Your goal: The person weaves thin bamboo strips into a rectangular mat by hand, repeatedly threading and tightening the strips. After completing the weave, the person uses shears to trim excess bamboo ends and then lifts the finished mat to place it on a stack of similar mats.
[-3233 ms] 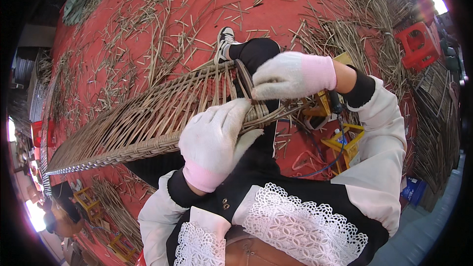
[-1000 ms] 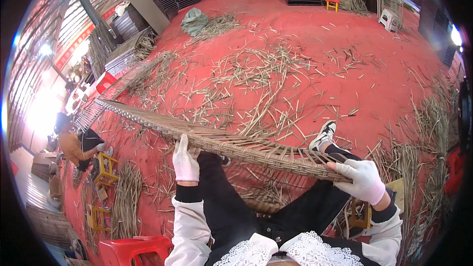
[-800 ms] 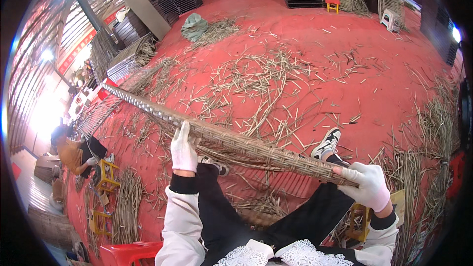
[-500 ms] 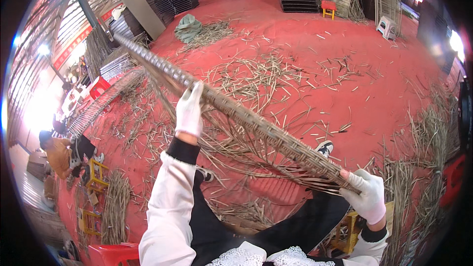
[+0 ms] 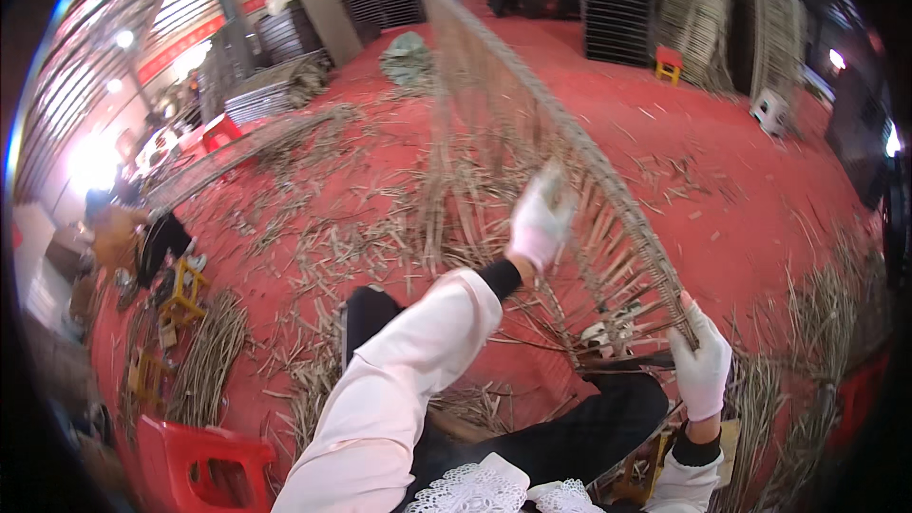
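Right hand [image 5: 701,358] grips woven panel [image 5: 593,149], red banner [image 5: 182,46] blurred.

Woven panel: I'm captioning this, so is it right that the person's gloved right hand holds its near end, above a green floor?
Not quite: the floor is red, as the head view shows. The gloved right hand does hold the woven panel at its near end.
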{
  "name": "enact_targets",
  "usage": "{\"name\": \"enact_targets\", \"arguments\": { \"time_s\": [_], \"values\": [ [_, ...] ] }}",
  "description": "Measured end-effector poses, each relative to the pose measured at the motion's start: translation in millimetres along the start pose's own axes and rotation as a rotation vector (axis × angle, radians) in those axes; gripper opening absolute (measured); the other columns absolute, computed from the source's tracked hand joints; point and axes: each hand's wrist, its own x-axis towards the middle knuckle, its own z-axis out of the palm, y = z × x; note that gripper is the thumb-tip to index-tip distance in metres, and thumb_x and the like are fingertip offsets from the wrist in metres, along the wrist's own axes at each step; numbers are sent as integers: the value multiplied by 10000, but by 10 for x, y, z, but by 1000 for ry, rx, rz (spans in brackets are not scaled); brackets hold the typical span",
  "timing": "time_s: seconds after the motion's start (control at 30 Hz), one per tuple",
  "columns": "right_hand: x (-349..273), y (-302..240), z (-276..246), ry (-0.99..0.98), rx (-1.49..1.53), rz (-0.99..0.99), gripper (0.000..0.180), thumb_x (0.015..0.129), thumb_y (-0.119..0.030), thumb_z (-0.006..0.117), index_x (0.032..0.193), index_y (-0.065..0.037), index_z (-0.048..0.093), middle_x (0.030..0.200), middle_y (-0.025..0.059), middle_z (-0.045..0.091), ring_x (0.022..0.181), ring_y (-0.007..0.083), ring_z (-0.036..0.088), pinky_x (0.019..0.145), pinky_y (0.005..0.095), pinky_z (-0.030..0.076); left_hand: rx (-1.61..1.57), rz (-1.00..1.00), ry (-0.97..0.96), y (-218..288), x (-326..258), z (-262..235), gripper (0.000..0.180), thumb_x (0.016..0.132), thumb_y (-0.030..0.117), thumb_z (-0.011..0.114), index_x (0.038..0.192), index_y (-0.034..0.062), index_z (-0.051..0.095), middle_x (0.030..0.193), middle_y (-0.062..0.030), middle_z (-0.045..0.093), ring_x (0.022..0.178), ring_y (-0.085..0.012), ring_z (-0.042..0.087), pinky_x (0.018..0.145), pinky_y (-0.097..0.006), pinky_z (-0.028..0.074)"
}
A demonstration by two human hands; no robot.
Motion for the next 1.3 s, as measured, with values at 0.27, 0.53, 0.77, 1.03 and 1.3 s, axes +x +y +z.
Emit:
{"name": "enact_targets", "arguments": {
  "time_s": [0.27, 0.53, 0.77, 1.03, 1.3],
  "values": [
    [326, 49, 392, -159, -57, 146, 528, 959, -99, 636, 1480, -127, 562, 1229, 186, 713, 867, 229, 676, 842, 338, 526, 424, -93, -352, 444, -2172, -1353, 513, 949, 175, 691, 1438, 94, 559, 1211, -135, 693, 1077, -270, 696, 923, -335, 544],
    [1094, -520, 1170, -427, 388, 372, 623, 969, -112, 605, 1550, 3, 412, 1406, 99, 617, 1090, 171, 631, 932, 276, 497, 295, -281, 84, 524, -2918, -2865, 393, 950, 66, 689, 1335, 26, 624, 1116, -119, 716, 1041, -212, 709, 930, -314, 539],
    [1066, -1540, 2020, -603, 755, 331, 785, 924, -141, 716, 1570, 43, 310, 1392, 139, 577, 1086, 169, 621, 905, 320, 533, 254, 24, 58, 329, -2058, -2965, 415, 885, -39, 728, 1290, -8, 645, 1113, -91, 703, 1064, -187, 681, 964, -322, 519],
    [904, -2215, 2761, -599, 852, 452, 738, 942, -107, 682, 1562, 47, 312, 1181, 119, 639, 1021, 151, 617, 884, 303, 525, 106, 321, 134, 547, -1213, -2415, 425, 828, -72, 735, 1228, 71, 713, 1367, -151, 605, 1209, -319, 631, 994, -376, 528],
    [494, -1778, 2387, -383, 660, 155, 427, 1028, -79, 576, 1440, 27, 526, 1286, 127, 653, 1133, 163, 636, 989, 316, 510, 92, 412, 123, 374, -1103, -2148, 424, 717, 5, 875, 1115, 37, 733, 1160, -125, 730, 1155, -343, 685, 967, -400, 567]
  ]
}}
